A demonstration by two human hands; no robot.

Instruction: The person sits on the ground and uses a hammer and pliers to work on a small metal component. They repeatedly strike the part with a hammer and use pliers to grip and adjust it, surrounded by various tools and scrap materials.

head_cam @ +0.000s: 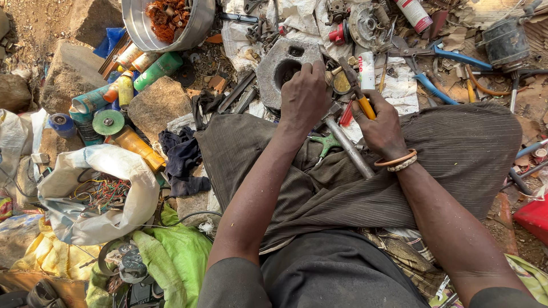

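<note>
My left hand rests knuckles-up on the near edge of a grey metal block with a round hole; what its fingers hold is hidden. My right hand, with two bangles at the wrist, grips a yellow-handled screwdriver whose shaft points up and to the left toward a small round part beside the block. A metal hammer lies across my lap between the hands, over a striped brown cloth.
A steel bowl of copper scrap sits top left. Spray cans, rocks and a white bag of coloured wires fill the left. Blue-handled pliers, a small motor and a red box lie right.
</note>
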